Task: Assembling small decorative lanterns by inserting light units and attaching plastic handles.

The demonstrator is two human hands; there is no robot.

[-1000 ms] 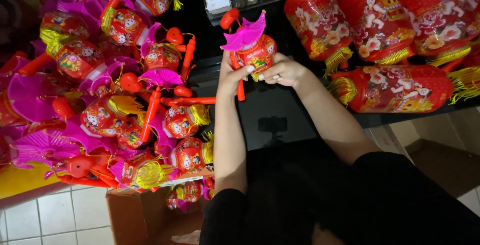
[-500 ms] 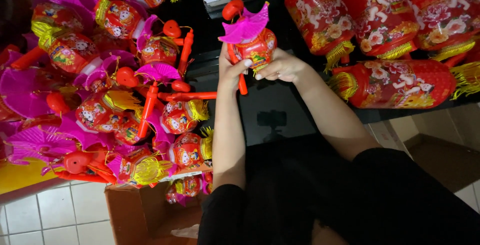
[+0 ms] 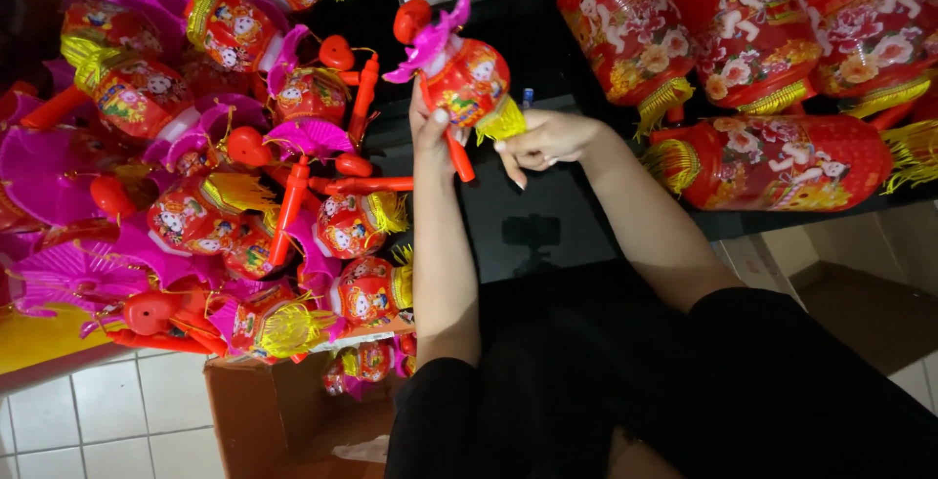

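Gripping a small red toy lantern (image 3: 467, 78) by its red stick, the left hand (image 3: 430, 132) is closed around the handle, holding it up above the dark table (image 3: 508, 205). Right hand (image 3: 542, 139) pinches the lantern's yellow tassel (image 3: 503, 122), fingers curled. Pile of similar lanterns (image 3: 225, 176) lies left; big red lanterns (image 3: 762, 49) right.
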